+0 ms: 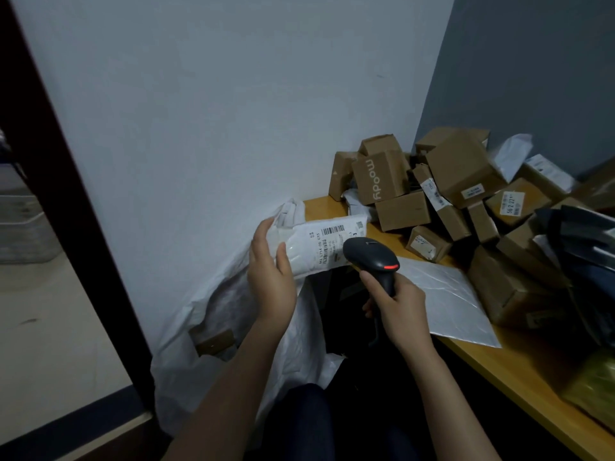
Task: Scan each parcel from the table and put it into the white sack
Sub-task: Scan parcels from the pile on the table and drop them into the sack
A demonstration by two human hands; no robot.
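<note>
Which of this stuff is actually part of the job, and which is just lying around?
Part of the job: white parcel, left hand, scanner, right hand, white sack, cardboard boxes, flat mailer, table.
Lying about: dark bag, green bundle.

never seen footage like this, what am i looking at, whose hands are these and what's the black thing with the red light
There is no machine here. This is a single picture from a camera worn on a person's head, looking forward and down, so the two arms coming up from the bottom are that person's own.

The left hand holds a white parcel with its printed barcode label facing up. The right hand grips the handle of a black barcode scanner. Its red light is on and its head is close to that label.

Below the parcel, against the wall, is the white sack the parcels go into. On the right is a wooden table piled with brown cardboard boxes. A flat white mailer lies near its edge.
</note>
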